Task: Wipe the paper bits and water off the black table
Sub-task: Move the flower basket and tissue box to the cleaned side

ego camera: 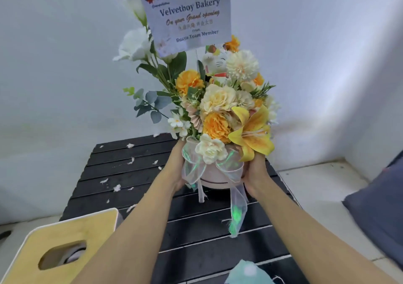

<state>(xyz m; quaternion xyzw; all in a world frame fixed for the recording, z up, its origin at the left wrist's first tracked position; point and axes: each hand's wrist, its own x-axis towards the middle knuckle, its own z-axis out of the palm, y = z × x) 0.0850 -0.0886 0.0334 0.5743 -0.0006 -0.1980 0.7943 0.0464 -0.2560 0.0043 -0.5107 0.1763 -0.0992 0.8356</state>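
A black slatted table (pixel 196 235) stands against the white wall. White paper bits (pixel 117 187) lie scattered over its left and far slats. Water is not plainly visible. Both hands hold a flower arrangement (pixel 218 113) in a round pale pink box (pixel 214 179) with a sheer ribbon, above the table's middle. My left hand (pixel 177 166) grips the box's left side; my right hand (pixel 255 172) grips its right side. A light green cloth (pixel 246 272) lies at the table's near edge, partly under my right forearm.
A wooden stool seat (pixel 58 235) with a hand slot stands at the table's near left corner. A dark grey cushion (pixel 379 214) lies on the floor at right. A card (pixel 187 15) tops the bouquet. White walls close in behind and right.
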